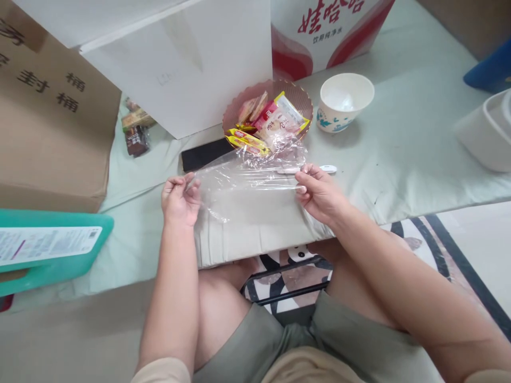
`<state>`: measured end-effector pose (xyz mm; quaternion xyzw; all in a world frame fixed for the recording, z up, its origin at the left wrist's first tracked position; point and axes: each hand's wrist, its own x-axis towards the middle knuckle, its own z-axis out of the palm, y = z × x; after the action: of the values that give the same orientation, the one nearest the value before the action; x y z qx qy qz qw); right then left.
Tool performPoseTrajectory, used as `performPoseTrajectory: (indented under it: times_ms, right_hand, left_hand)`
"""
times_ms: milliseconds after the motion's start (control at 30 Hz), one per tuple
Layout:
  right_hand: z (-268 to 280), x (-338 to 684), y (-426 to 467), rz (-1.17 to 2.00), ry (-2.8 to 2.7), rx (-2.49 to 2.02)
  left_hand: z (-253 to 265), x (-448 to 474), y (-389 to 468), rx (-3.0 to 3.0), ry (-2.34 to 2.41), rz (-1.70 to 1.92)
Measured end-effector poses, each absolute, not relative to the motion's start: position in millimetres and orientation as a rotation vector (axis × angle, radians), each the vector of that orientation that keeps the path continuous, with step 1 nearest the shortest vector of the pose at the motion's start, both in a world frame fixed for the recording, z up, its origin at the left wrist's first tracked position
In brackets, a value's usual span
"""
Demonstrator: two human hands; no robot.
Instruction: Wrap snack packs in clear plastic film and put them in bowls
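Note:
A clear plastic bag [247,178] is stretched between my two hands above the table's front edge. My left hand [181,199] pinches its left end between thumb and fingers. At the other end, my right hand [319,191] is closed on the film. Just beyond the bag stands a pinkish scalloped bowl [297,93] of wrapped snacks [275,119]; crumpled film overlaps its near side. Partly covered by the bag, a black phone-like slab [207,154] lies left of the bowl. A slim white tool [329,169] lies by my right hand, partly hidden behind it.
Right of the bowl stands a paper cup [345,101]. White [179,69] and printed boxes [331,32] rise behind. At left are a cardboard box [51,122], small snacks [136,139] and a teal board-like object [101,229]. A whitish container [485,133] sits at right.

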<state>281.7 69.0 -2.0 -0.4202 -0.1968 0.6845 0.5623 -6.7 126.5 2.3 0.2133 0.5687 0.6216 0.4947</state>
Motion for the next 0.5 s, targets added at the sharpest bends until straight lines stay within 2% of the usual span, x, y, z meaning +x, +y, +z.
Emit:
performPoseTrajectory:
  times_ms: [300, 500]
  right_hand:
    - [4, 283, 66, 1.715, -0.526, -1.064]
    - [1, 286, 62, 1.63, -0.627, -1.155]
  left_hand:
    - [-1, -9, 128, 0.546, 1.371, 1.509]
    - [-6, -19, 130, 0.524, 1.377, 1.543]
